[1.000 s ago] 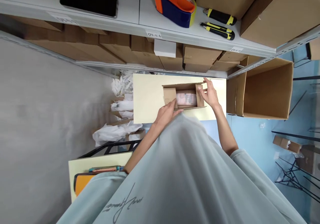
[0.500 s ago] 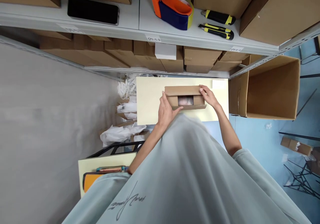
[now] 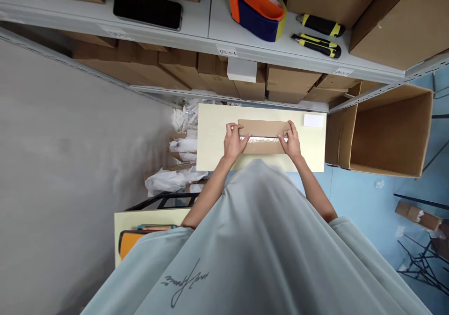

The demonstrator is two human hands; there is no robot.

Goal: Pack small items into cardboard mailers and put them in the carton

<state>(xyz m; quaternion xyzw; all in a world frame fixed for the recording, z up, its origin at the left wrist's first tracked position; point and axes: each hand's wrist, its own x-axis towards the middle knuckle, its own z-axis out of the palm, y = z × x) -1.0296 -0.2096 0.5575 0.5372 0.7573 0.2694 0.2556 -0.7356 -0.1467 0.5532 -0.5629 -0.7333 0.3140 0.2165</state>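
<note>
From where I stand, both hands are clamped on the two ends of a long, narrow box, one grip at each end. The left hand (image 3: 232,142) has its fingers bent over the left end of the far flap (image 3: 264,128), thumb stretched toward the middle seam; the right hand (image 3: 291,142) does much the same at the other end, so the two thumbs point at each other. The box (image 3: 266,149) sits between them on the pale bench (image 3: 214,137), a bare stretch of top to either side.

I'd say the step in hand is closing up the lid: the far flap and the near one look almost level, with a glossy strip along the seam. Whether that shine is tape or something inside, I can't tell. The next move seems to call for even pressure from both thumbs, the flaps lying flat and edge to edge.

The long axis runs side to side across the person's front, about in line with the bench's length; the flapped face points up.

Further out, a white card (image 3: 313,120) lies toward the far right corner, and a large carton (image 3: 391,132) stands beyond that end. On the shelf (image 3: 220,30) rest a tape dispenser (image 3: 257,20) and two cutters (image 3: 322,25).
</note>
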